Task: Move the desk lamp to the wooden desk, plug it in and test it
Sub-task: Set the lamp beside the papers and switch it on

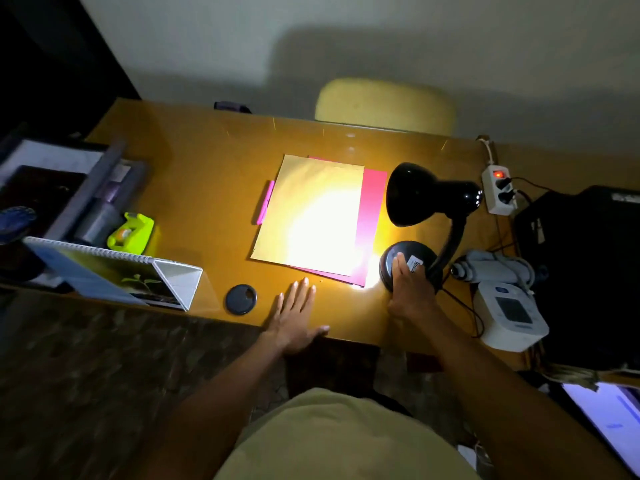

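Observation:
The black desk lamp [424, 195] stands on the wooden desk [207, 174] at the right, its gooseneck bent left. It is lit and throws a bright patch onto the papers [311, 216]. My right hand [410, 289] rests on the lamp's round base [389, 261], fingers over its top beside a white label. My left hand [296, 313] lies flat and open on the desk's front edge, holding nothing. A white power strip [498, 190] with a glowing red switch and two black plugs sits behind the lamp.
A pink pen [265, 202] lies left of the papers. A desk calendar [114, 271], green tape dispenser [131, 232] and black round cap [241, 298] sit at the left. A white blood-pressure monitor [509, 315] is at the right. A yellow chair [384, 103] stands behind.

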